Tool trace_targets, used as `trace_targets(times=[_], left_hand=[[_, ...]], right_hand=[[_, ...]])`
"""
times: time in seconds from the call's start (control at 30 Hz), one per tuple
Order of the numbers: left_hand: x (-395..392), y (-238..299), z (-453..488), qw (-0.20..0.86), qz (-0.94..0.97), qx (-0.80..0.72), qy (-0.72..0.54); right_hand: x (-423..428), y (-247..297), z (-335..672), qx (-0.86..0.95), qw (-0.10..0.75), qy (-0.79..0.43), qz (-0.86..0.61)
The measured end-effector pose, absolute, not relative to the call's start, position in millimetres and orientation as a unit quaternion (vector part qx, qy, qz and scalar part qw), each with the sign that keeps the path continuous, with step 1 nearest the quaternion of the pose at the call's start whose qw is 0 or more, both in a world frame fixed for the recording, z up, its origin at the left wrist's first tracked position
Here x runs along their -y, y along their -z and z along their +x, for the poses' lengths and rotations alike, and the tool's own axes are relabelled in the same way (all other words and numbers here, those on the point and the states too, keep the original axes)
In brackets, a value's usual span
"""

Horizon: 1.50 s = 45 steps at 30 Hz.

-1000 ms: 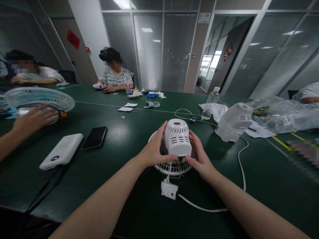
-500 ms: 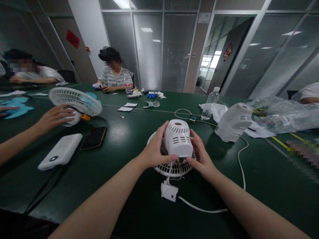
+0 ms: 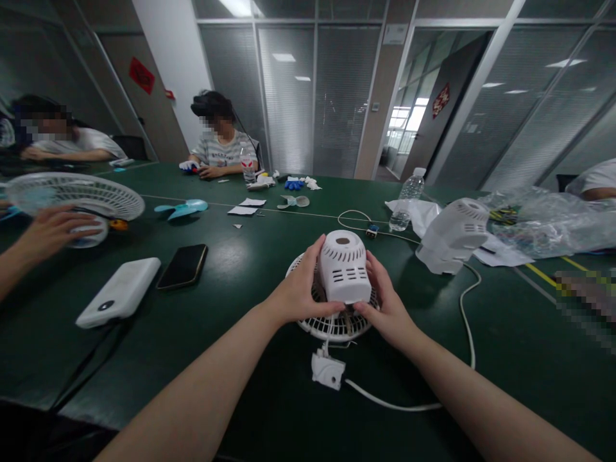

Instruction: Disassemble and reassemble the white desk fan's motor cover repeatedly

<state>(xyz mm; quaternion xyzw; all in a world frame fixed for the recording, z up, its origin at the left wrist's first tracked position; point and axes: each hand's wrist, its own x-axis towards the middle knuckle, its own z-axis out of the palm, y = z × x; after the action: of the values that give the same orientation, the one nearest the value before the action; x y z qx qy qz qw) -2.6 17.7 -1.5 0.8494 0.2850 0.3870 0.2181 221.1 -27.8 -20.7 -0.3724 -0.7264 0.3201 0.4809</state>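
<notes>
A white vented motor housing (image 3: 342, 266) stands on a white round fan grille (image 3: 332, 326) that lies flat on the dark green table (image 3: 250, 256). My left hand (image 3: 299, 289) wraps its left side, thumb and fingers curled round it. My right hand (image 3: 387, 308) grips its right side and lower edge. A small white switch box (image 3: 328, 370) lies just in front of the grille, with a white cord (image 3: 464, 321) running off to the right and back.
A white power bank (image 3: 119, 292) and a black phone (image 3: 183, 265) lie at left. Another person's hand (image 3: 45, 231) holds a fan grille (image 3: 77, 192) at far left. A white fan base (image 3: 452, 234), a water bottle (image 3: 407, 199) and plastic bags (image 3: 543, 221) sit at right. A blue fan blade (image 3: 181, 208) lies behind.
My hands stay on the motor housing with only a slight shift. The other person's fan grille swung right, then back to the left, and a blue fan blade now lies on the table.
</notes>
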Motion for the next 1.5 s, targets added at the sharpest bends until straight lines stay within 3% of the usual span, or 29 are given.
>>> trace_targets(times=[0.17, 0.6, 0.97, 1.5], left_hand=[[-17, -5, -4, 0.17, 0.866, -0.266, -0.388], [-21, -2, -5, 0.21, 0.857, -0.271, -0.385], [-21, 0, -1, 0.317, 0.811, -0.266, -0.414], [-11, -11, -2, 0.256, 0.857, -0.277, -0.35]], right_hand=[[26, 22, 221, 0.726, 0.473, -0.315, -0.387], [30, 22, 223, 0.718, 0.487, -0.304, -0.394], [32, 18, 224, 0.706, 0.502, -0.298, -0.4], [39, 15, 224, 0.725, 0.479, -0.336, -0.364]])
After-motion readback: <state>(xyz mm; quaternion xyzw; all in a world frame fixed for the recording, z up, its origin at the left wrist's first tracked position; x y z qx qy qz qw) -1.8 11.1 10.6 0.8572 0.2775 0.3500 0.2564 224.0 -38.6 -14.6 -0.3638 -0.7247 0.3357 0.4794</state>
